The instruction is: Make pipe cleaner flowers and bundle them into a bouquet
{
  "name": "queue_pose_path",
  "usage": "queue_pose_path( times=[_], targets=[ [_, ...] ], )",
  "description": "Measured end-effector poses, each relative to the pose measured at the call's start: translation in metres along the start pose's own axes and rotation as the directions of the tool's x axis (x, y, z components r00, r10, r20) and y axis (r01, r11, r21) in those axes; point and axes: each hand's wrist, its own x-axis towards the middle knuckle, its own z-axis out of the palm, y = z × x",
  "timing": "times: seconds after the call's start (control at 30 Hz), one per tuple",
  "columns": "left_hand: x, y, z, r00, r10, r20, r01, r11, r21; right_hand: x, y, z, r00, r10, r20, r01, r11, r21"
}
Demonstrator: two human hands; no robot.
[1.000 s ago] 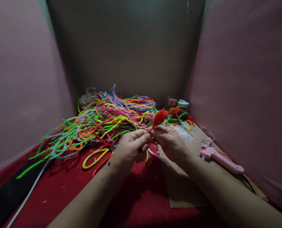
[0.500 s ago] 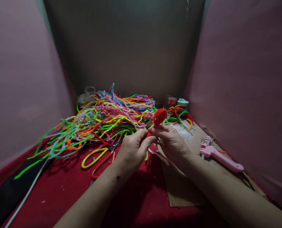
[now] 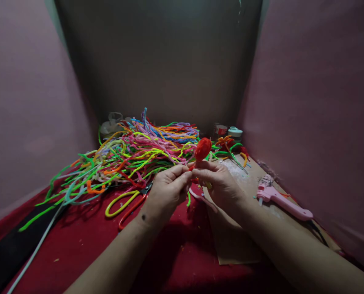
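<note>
My left hand (image 3: 167,188) and my right hand (image 3: 220,182) meet at the middle of the view, both pinched on the stem of a red pipe-cleaner flower (image 3: 202,148) whose fuzzy head stands above my fingertips. Behind them lies a big heap of coloured pipe cleaners (image 3: 133,153) on the red cloth (image 3: 87,245). A yellow-and-orange-handled pair of scissors (image 3: 125,204) lies just left of my left hand.
A pink glue gun (image 3: 281,199) lies on a cardboard sheet (image 3: 234,241) at the right. Finished pipe-cleaner flowers (image 3: 231,148) and small jars (image 3: 228,131) sit at the back right. Pink walls close in both sides; a dark board stands behind.
The red flower has turned and shifted slightly left between my fingers. My left hand has re-pinched the stem, and both hands stay together over the cloth.
</note>
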Motion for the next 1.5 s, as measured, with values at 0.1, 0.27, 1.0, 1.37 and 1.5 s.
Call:
queue_pose_path(
  times=[0.1,0.27,1.0,1.37,1.5],
  targets=[
    [0.001,-0.001,-0.003,0.989,-0.078,0.129,0.108,0.966,-0.237,0.002,-0.001,-0.004,0.999,0.033,0.031,-0.034,0.999,0.019],
    [0.001,-0.005,-0.011,0.918,-0.137,0.371,0.294,0.865,-0.407,0.005,-0.001,-0.008,0.979,0.117,0.166,-0.134,0.986,0.096],
    [-0.001,-0.004,-0.006,0.956,0.293,-0.025,-0.23,0.798,0.556,0.002,-0.001,-0.004,0.998,-0.021,0.062,0.024,0.998,-0.054],
    [-0.002,-0.003,-0.009,0.905,-0.148,0.399,0.316,0.863,-0.395,0.005,0.002,-0.007,0.979,0.105,0.175,-0.127,0.985,0.115],
    [-0.002,-0.003,-0.009,0.864,-0.138,0.485,0.368,0.829,-0.421,0.003,0.001,-0.005,0.967,0.115,0.227,-0.152,0.977,0.152]
  ],
)
